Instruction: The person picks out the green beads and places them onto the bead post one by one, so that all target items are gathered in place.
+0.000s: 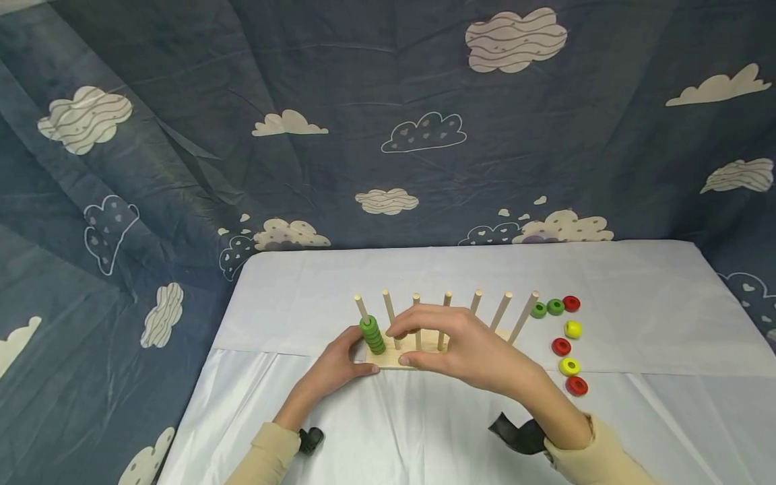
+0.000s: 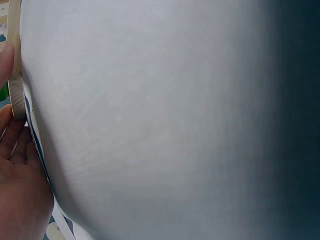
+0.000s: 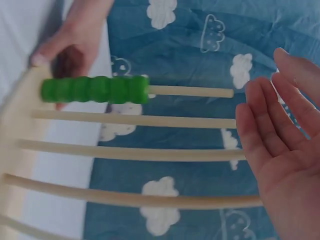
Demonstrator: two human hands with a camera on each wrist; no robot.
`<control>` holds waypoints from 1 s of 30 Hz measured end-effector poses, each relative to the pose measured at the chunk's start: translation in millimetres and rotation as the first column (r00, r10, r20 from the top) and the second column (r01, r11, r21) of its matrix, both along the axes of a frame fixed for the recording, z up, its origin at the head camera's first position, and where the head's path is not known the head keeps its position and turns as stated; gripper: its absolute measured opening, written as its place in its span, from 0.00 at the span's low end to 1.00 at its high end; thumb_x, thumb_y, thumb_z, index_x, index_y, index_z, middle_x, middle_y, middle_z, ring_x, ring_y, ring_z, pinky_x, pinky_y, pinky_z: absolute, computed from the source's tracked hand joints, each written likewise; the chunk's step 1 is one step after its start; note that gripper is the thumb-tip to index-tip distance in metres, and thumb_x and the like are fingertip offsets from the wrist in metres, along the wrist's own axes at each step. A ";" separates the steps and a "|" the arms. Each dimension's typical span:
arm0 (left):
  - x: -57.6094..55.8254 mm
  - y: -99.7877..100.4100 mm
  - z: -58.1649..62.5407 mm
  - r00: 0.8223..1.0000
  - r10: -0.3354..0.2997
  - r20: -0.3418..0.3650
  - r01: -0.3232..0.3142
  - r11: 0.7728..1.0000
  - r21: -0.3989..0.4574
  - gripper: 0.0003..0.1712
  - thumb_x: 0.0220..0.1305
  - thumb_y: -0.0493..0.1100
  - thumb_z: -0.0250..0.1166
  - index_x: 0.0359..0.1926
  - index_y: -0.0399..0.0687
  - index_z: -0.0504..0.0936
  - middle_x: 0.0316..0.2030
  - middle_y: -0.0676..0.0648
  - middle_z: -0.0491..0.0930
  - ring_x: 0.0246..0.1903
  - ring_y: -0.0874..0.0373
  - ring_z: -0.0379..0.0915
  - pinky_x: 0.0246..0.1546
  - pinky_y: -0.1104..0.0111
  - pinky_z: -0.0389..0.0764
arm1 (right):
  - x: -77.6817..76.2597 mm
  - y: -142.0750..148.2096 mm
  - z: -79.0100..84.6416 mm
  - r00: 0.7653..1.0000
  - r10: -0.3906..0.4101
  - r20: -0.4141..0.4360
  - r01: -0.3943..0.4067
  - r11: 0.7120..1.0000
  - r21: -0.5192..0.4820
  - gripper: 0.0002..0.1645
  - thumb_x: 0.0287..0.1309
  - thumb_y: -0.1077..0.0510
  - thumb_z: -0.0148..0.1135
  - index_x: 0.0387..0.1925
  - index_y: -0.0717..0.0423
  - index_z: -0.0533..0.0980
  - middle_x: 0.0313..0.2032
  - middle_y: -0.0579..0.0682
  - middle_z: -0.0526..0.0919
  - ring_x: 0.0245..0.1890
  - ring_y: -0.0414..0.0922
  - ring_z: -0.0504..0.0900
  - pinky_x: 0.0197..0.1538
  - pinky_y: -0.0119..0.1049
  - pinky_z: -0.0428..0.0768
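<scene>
A wooden peg board [image 1: 393,361] with several upright pegs stands on the white-covered table. Green beads [image 1: 372,335] are stacked on its leftmost peg, whose top stays bare. My left hand [image 1: 336,364] grips the left end of the board, thumb at the front edge and fingers around the end; the left wrist view shows the board's end [image 2: 17,95] between thumb and fingers. Over the pegs is my right hand [image 1: 467,343], thumb apart from the fingers. In the right wrist view its fingers are loosely extended near the peg tops, and the palm holds nothing.
Right of the board lie loose beads: two green [image 1: 555,307], two yellow [image 1: 572,329] and several red [image 1: 561,347]. A black strap [image 1: 518,434] hangs by the right wrist, and a small black piece [image 1: 311,440] is by the left. Dark cloud-patterned cloth [image 1: 388,81] rises behind the table.
</scene>
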State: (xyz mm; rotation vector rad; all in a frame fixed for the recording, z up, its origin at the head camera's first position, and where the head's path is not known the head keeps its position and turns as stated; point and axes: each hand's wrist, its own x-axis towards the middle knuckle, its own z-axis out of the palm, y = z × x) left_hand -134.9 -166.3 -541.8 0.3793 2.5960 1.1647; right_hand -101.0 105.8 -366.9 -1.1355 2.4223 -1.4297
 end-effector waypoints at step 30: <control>2.2 0.4 2.8 1.000 -0.001 0.000 0.001 1.000 0.010 0.45 0.50 0.56 0.75 0.68 0.51 0.67 0.66 0.51 0.67 0.69 0.52 0.55 0.69 0.56 0.58 | 52.3 95.1 -104.9 0.810 -0.530 0.251 0.494 0.847 0.195 0.19 0.51 0.53 0.73 0.46 0.42 0.80 0.44 0.41 0.83 0.45 0.44 0.83 0.54 0.49 0.79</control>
